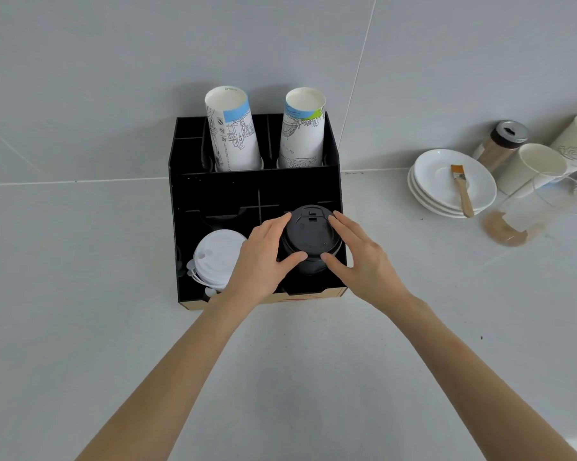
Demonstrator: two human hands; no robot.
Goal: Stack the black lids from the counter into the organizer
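Observation:
A stack of black lids (pixel 310 239) sits in the front right compartment of the black organizer (pixel 220 194) on the counter. My left hand (pixel 264 257) grips the stack's left side, thumb at the front and fingers at the back. My right hand (pixel 357 254) holds its right side the same way. The lower part of the stack is hidden inside the compartment. A stack of white lids (pixel 214 257) fills the front left compartment, partly covered by my left wrist.
Two stacks of printed paper cups (pixel 234 134) (pixel 302 131) stand in the organizer's back slots. At the right lie stacked white saucers (pixel 447 184) with a small brush (pixel 461 189), a shaker jar (pixel 503 144), white cups (pixel 533 168) and a clear glass (pixel 530 211).

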